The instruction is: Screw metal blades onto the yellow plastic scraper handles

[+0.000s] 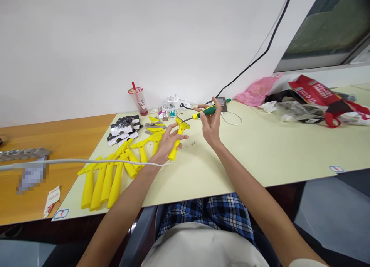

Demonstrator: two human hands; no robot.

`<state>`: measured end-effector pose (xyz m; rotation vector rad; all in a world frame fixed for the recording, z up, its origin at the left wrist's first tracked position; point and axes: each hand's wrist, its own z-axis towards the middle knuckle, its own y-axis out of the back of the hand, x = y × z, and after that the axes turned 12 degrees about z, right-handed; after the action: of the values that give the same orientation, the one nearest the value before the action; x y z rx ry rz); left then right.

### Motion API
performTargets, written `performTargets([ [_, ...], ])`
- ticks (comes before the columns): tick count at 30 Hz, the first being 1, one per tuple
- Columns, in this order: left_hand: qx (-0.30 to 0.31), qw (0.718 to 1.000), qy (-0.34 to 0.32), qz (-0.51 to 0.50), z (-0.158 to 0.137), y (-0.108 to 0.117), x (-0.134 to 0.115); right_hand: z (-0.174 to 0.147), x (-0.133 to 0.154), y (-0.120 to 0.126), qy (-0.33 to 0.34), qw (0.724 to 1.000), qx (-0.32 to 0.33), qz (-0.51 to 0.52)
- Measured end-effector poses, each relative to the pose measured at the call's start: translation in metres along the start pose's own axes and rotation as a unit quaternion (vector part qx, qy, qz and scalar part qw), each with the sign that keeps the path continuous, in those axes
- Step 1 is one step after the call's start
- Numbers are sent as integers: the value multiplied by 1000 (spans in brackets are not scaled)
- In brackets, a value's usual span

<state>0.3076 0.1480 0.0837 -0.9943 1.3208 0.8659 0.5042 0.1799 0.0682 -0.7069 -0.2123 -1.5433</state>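
Observation:
My left hand is closed round a yellow plastic scraper handle, holding it tilted over the table with its wide head up. My right hand grips a screwdriver with a green and yellow handle. Its shaft points left, and the tip meets the head of the scraper handle. Whether a screw sits under the tip is too small to tell. Several tiny screws lie on the table between my hands. To the left are more yellow scraper handles, lying side by side, and several yellow and grey flat pieces.
Black and white packets are piled at the left, near a drink cup with a straw. A power strip and a phone lie by the wall. Bags occupy the right back. A white cable crosses the left foreground.

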Motion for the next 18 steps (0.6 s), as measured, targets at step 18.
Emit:
performTargets([
  [18,-27,1000,11,-3,0,-1,-2,-3,-4,1,-36,999,-26,-27],
])
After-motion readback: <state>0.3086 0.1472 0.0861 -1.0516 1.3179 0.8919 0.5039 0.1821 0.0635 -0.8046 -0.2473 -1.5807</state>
